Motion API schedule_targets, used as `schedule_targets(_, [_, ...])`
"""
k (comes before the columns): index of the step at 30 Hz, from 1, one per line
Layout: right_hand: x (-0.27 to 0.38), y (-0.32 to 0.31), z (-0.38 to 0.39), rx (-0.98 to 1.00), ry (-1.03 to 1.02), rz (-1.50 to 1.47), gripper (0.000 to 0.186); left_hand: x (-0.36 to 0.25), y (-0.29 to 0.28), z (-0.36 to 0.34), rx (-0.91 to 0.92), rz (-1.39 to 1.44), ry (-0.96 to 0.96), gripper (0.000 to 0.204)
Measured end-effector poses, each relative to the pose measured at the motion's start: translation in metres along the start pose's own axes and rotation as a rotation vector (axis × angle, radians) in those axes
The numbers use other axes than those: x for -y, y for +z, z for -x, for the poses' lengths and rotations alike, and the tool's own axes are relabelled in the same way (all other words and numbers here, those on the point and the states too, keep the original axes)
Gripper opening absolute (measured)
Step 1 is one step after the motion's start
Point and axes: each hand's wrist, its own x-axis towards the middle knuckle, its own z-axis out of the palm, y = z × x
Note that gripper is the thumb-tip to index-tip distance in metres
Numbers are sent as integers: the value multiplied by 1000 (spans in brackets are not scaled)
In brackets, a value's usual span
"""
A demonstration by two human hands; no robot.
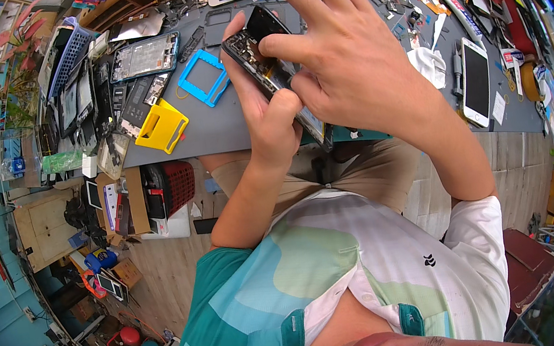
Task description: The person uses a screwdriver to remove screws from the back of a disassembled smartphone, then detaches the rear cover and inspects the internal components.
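Over the desk's front edge, my left hand point(266, 115) is wrapped round an opened smartphone point(248, 52), its thumb lying across the near side. Small circuit parts show along the phone's exposed inside. A dark, glossy panel point(263, 22) stands tilted up at the phone's upper end. My right hand point(368, 66) reaches over from the right. Its bent index finger and thumb are on the phone, while the other fingers stretch out into the air. The right hand covers much of the phone's right side, so exactly what its fingertips pinch is hidden.
On the grey desk point(216, 135), a blue frame point(186, 78) and a yellow holder point(160, 127) lie left of my hands. A silver-backed phone part point(146, 56) is behind them. To the right lie a white phone point(475, 80) and crumpled white cloth point(428, 67). Loose phone parts crowd the back.
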Motion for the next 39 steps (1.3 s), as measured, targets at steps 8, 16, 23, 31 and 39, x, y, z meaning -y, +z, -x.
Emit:
schedule_targets(8, [-1,1,1,-15,2,-15,25,-1,1,0,-11,4,-4,104])
schedule_targets(16, [2,-2,8,-59,19,-93,30,2,1,0,-2,-10,38,103])
schedule_targets(23, [18,-1,13,-47,113,-102,40,1,-1,1,-25,5,4,100])
schedule_targets(31, [24,22,29,-156,150,-246,45,-2,5,4,-46,-59,9,103])
schedule_targets(39, [26,19,29,-53,236,-367,47,3,-2,3,-7,16,28,104])
